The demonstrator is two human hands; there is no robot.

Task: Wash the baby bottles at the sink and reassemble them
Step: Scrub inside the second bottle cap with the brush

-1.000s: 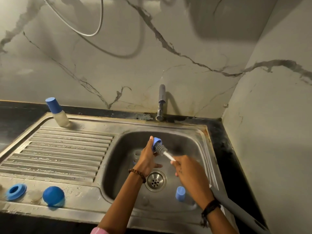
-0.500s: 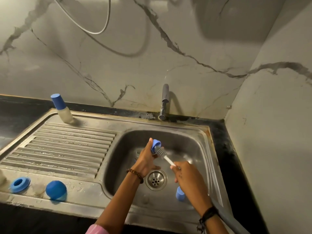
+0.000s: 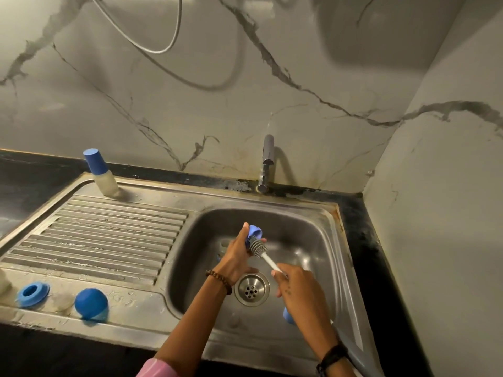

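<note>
Baby bottle parts are spread over a steel sink [image 3: 337,227] set in a dark counter [image 3: 362,240] in the corner of marble-patterned walls. The sink has a ribbed drainboard [image 3: 103,235] on its left half and a basin with a round drain [image 3: 251,288] on its right. A tap [image 3: 266,161] rises at the basin's back rim. Over the basin, the left hand [image 3: 237,257] grips a small blue bottle part [image 3: 254,232], thumb and fingers curled round it. The right hand [image 3: 295,291] holds the white handle of a bottle brush [image 3: 258,248] in a closed grip, and the grey bristle head touches the blue part. Under the right forearm, on the basin floor near its front right, another blue piece [image 3: 288,317] lies mostly hidden. At the drainboard's back left corner stands a capped baby bottle [image 3: 101,174], pale body and blue cap, upright. Along the sink's front left edge sit a blue dome cap [image 3: 91,304] and, left of it, a blue screw ring [image 3: 32,293], near each other but apart. A beaded bracelet [image 3: 219,280] circles the left wrist and a dark band [image 3: 330,355] the right.
</note>
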